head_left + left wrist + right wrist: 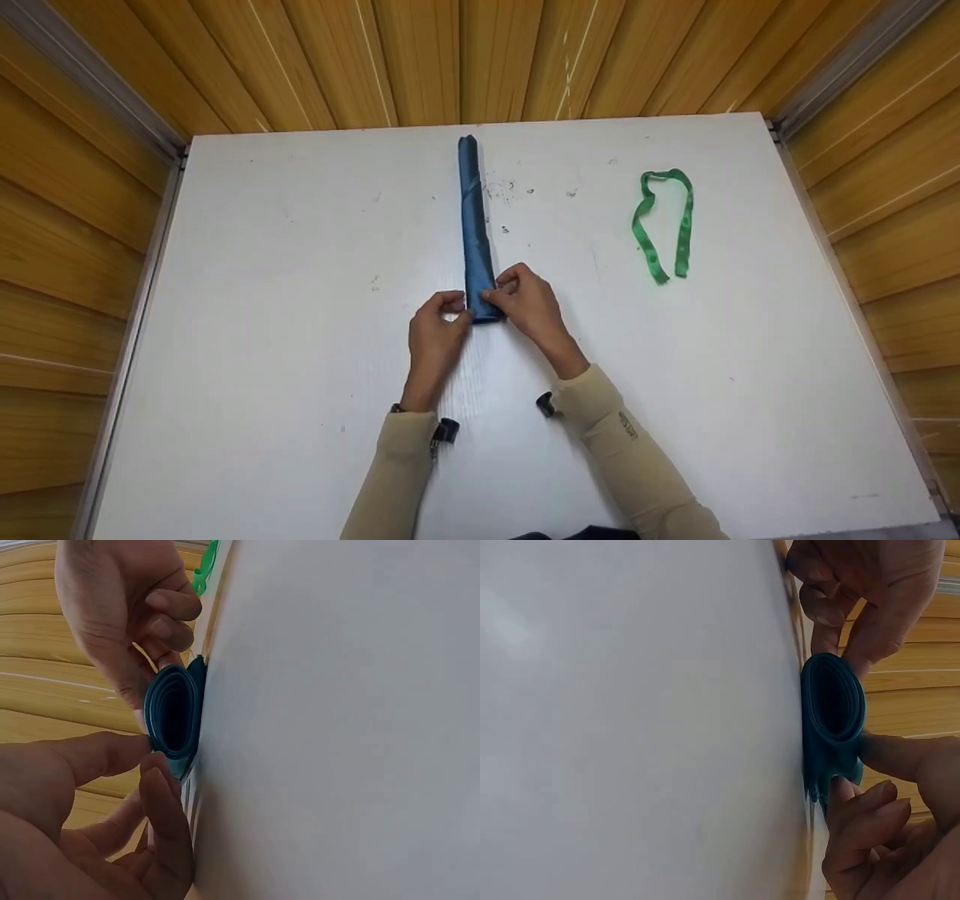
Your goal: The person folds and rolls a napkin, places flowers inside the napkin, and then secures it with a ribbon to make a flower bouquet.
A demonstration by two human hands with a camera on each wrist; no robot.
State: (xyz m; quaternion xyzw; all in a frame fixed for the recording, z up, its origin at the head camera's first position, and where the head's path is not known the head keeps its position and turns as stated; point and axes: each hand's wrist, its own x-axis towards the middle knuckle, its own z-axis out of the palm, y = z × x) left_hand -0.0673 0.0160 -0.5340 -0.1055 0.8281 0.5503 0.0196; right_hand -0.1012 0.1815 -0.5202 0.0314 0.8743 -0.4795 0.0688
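A shiny blue cloth [472, 217], rolled into a long tapering tube, lies lengthwise on the white table. Its wider end, nearest the person, shows several wound layers around a hollow in the left wrist view. My left hand [436, 326] pinches the left side of this end, thumb on top and index finger low at the side. On the opposite side my right hand [534, 304] has its thumb on the cloth and its index finger at the edge. The right wrist view shows a loose flap of the cloth [821, 772] between that thumb and finger.
A narrow green ribbon [685, 217] lies in an open loop to the right of the roll. The white table [300, 247] has small dark marks near the roll's far half. Wood-look panels [420, 60] stand along the back and both sides.
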